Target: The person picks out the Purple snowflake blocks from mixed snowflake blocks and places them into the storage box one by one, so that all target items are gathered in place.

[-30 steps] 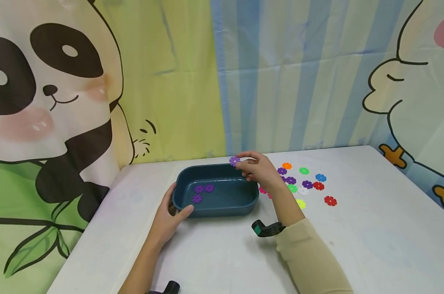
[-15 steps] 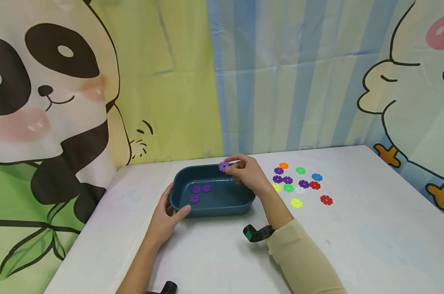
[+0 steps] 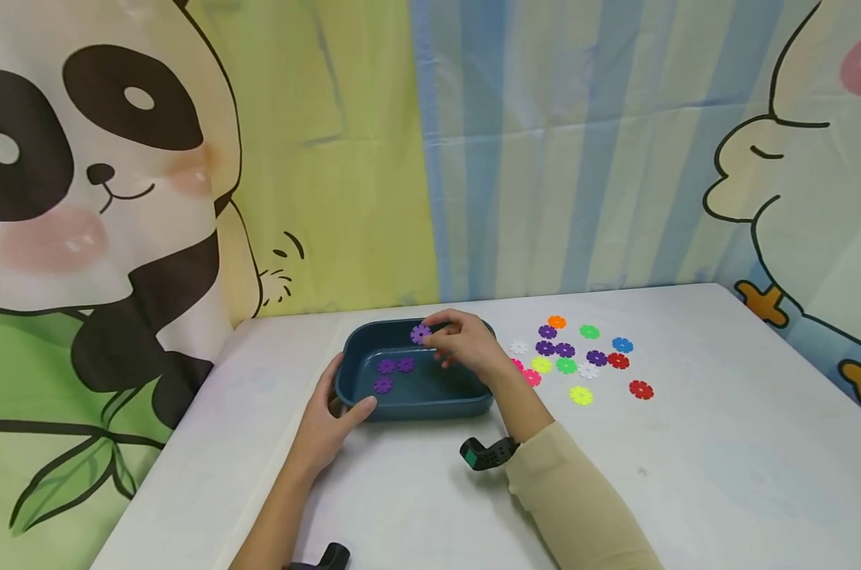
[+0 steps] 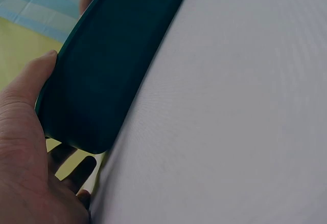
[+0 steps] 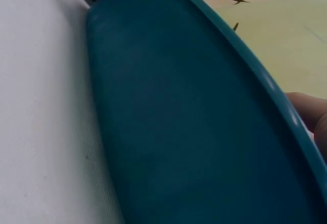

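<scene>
A dark teal plastic tub (image 3: 430, 410) stands on the table, with several purple flower-shaped discs (image 3: 383, 385) lying inside at its left. My left hand (image 3: 324, 427) holds the tub's left end, thumb at the front rim and fingers around the outer side. Over the tub, my right hand (image 3: 466, 344) pinches another purple flower-shaped disc (image 3: 419, 333) between thumb and fingertips. In the left wrist view the tub's wall (image 4: 107, 65) lies against the left thumb (image 4: 38, 75). The right wrist view shows mostly the tub's outer wall (image 5: 168, 111); the pinched disc is hidden there.
Right of the tub, loose flower-shaped discs are scattered on the white table (image 3: 722, 475): red (image 3: 641, 389), yellow (image 3: 582, 395), green (image 3: 589, 332), blue (image 3: 622, 344), orange (image 3: 556, 321), pink, white and purple. A cartoon-printed curtain (image 3: 345, 158) hangs behind.
My right hand has moved left and slightly down with the purple disc, from the tub's right back rim to over its middle. The left hand keeps its hold on the tub.
</scene>
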`<control>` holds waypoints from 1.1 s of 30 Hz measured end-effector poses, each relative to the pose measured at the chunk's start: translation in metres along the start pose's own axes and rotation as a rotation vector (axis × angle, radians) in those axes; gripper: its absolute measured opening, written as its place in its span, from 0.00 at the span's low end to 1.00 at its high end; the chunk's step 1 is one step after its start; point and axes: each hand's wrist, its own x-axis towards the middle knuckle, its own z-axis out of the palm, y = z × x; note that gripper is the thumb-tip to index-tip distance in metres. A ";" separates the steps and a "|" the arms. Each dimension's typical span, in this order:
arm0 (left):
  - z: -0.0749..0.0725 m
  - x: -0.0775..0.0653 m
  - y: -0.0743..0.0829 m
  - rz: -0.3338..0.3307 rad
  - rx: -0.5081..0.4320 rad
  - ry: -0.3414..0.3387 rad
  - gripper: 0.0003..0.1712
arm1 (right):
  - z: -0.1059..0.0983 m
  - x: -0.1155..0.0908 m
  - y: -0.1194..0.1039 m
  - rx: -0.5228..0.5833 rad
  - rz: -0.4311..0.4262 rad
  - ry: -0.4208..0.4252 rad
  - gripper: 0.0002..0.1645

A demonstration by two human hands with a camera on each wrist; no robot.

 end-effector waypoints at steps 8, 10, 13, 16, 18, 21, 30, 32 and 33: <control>-0.001 0.001 0.003 0.001 -0.003 -0.006 0.54 | 0.010 0.001 -0.005 -0.072 0.101 -0.068 0.18; -0.001 0.001 0.003 0.001 -0.006 -0.009 0.53 | 0.014 0.002 -0.005 -0.099 0.120 -0.089 0.17; -0.001 0.002 0.003 -0.007 -0.001 -0.010 0.53 | 0.018 0.003 -0.005 -0.142 0.138 -0.108 0.15; 0.000 0.001 0.003 -0.013 0.004 -0.008 0.53 | 0.022 0.005 -0.004 -0.171 0.157 -0.118 0.14; 0.000 0.001 0.003 -0.013 0.007 -0.009 0.53 | 0.023 0.005 -0.004 -0.180 0.176 -0.118 0.15; 0.000 0.002 0.003 -0.011 0.008 -0.009 0.53 | 0.025 0.006 -0.004 -0.188 0.196 -0.116 0.15; 0.000 0.001 0.002 0.000 0.002 -0.007 0.53 | 0.031 0.005 -0.004 -0.201 0.205 -0.128 0.15; 0.000 0.000 0.001 0.001 -0.002 -0.009 0.53 | 0.033 0.005 -0.003 -0.206 0.204 -0.129 0.15; 0.000 0.000 0.001 0.000 -0.003 -0.009 0.53 | 0.034 0.005 -0.003 -0.207 0.204 -0.130 0.15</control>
